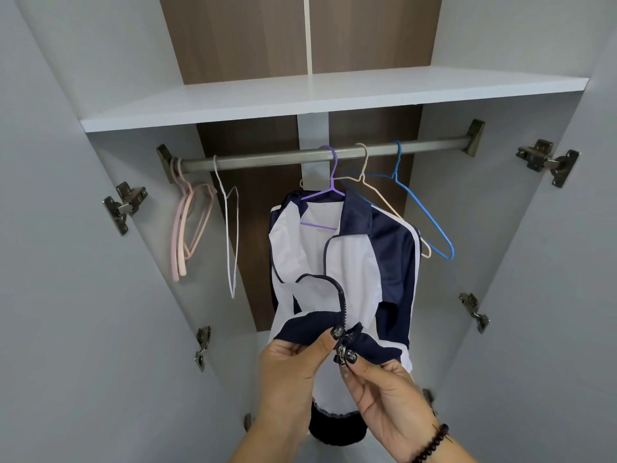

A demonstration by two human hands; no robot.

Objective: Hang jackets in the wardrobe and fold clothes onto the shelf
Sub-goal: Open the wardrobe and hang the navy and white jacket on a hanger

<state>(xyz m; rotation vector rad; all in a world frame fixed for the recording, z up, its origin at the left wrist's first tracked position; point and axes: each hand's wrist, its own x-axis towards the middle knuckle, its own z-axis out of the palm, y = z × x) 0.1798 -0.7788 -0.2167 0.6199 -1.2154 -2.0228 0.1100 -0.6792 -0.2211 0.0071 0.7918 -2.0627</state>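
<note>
Jacket: a navy and white jacket (337, 262) hangs on a purple hanger (329, 192) from the wardrobe rail (267, 158), front open, its lower hem drawn up toward the person.
Left hand: the left hand (293, 365) pinches the left end of the hem, where the zipper tape curls down.
Right hand: the right hand (384, 385) pinches the zipper slider (340, 355) at the other hem end, thumb and forefinger closed on it.
Step in hand: joining the zipper at the bottom, as I judge it.
Doing it well: hold both hem ends level and taut, seat the pin fully in the slider before pulling, then draw upward while the left hand keeps the hem down; the hanger may swing, so pull gently.
Shelf: the white shelf (300, 101) above the rail carries no clothes in view; folding looks not yet begun.
Other hangers: pink hangers (187, 225) and a white hanger (230, 228) hang at the left of the rail; a cream hanger (367, 185) and a blue hanger (424, 212) hang just right of the jacket, close behind its shoulder.
In the way: the blue and cream hangers could snag the sleeve; a dark item (334, 429) lies below the jacket, unclear what.
</note>
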